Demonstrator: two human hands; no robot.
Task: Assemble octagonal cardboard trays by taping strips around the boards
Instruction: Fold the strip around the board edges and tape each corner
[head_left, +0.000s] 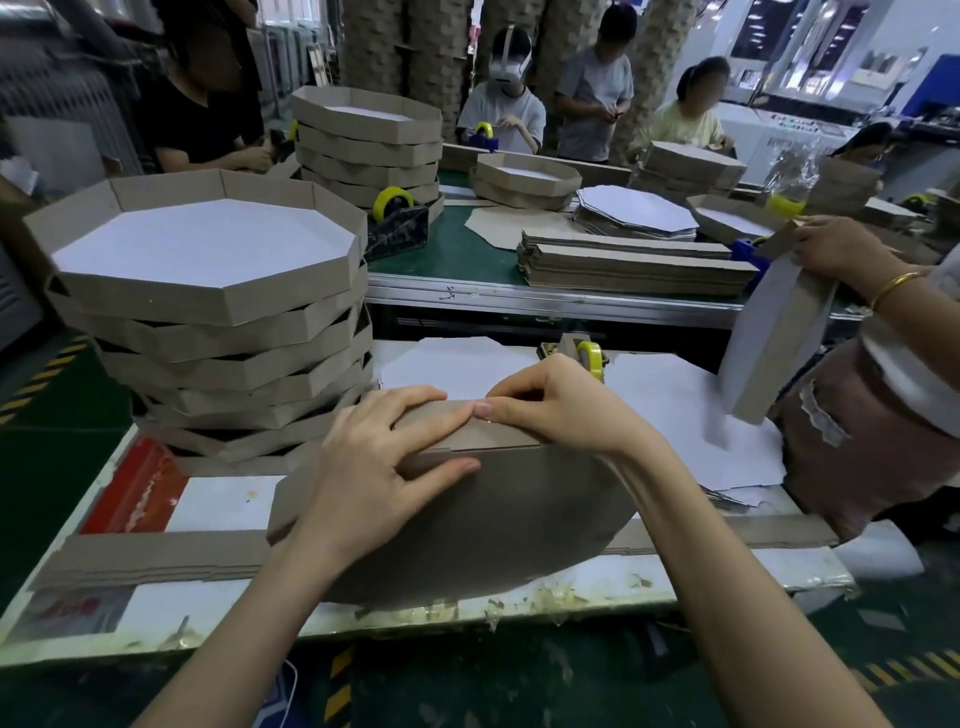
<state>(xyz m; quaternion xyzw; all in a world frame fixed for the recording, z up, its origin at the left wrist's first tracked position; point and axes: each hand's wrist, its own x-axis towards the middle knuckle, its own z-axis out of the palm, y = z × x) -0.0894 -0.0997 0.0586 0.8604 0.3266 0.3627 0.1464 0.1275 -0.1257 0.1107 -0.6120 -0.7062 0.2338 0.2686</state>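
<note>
Brown cardboard fills the head view: a part-built octagonal tray (493, 509) is stood on edge on the white worktable (218, 504), close to its near edge, with its plain brown underside turned toward the camera. A side strip (498, 436) is folded along the tray's upper edge. The left hand (384, 467) is laid over that strip, its fingers bent across the top and its thumb pressed against the brown face, so the fold is held between them. The right hand (550, 405) meets it from the other side; its fingers are curled and the strip is pinched under the thumb, whose tip touches the left forefinger.

A tape dispenser (589, 356) with a yellow roll is seen just behind the right hand. A stack of finished trays (208, 291) is piled at the left, and flat strips (145, 561) are laid along the table's front.

The tray is judged light and fairly stiff across the board, but easily creased at the scored folds and loose wherever tape is not yet applied. It is best held at the strip's joint, with the rim squeezed from both faces, not lifted by one free flap.
</note>
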